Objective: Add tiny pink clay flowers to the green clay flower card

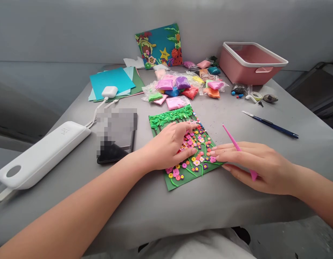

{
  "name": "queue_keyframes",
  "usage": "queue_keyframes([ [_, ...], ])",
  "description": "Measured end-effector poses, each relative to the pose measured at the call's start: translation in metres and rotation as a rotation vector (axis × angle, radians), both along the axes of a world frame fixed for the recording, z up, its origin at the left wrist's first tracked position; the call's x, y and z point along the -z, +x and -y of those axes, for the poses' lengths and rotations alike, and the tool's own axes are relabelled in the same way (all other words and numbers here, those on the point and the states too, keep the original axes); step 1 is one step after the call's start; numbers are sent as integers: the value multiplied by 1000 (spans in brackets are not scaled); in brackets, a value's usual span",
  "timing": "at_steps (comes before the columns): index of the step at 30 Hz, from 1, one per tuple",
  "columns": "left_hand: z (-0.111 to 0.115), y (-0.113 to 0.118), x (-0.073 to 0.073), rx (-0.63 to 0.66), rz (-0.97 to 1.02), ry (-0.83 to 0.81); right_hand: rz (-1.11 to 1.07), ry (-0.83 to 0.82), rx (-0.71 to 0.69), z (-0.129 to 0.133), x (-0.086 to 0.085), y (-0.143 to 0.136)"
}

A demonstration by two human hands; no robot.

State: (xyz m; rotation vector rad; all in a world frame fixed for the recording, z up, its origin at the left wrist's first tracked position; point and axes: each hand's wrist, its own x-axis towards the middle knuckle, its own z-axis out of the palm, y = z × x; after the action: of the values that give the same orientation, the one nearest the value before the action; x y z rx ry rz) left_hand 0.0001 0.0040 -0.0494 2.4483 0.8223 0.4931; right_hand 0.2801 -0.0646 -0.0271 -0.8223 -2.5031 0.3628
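A dark green card lies in front of me, covered with small clay flowers in pink, yellow, orange and purple. Thick bright green clay leaves run along its far edge. Across the card's middle rests my left hand, open, with thumb and index finger apart and several flowers hidden beneath it. My right hand is at the card's right edge, fingertips on the flowers there. A pink clay modelling tool is tucked between its fingers, thin tip pointing away from me.
Bagged coloured clay is heaped beyond the card. Behind stand an underwater clay picture and a pink bin. A craft knife lies right. Leftward are a phone, a white power bank, an earbud case and coloured sheets.
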Motion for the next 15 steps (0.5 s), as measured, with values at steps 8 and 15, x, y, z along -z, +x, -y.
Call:
queue_keyframes([
  [8, -3, 6, 2, -42, 6, 16, -9, -106, 28, 3, 16, 22],
  [15, 0, 8, -1, -81, 81, -35, 58, -7, -13, 2, 20, 21],
])
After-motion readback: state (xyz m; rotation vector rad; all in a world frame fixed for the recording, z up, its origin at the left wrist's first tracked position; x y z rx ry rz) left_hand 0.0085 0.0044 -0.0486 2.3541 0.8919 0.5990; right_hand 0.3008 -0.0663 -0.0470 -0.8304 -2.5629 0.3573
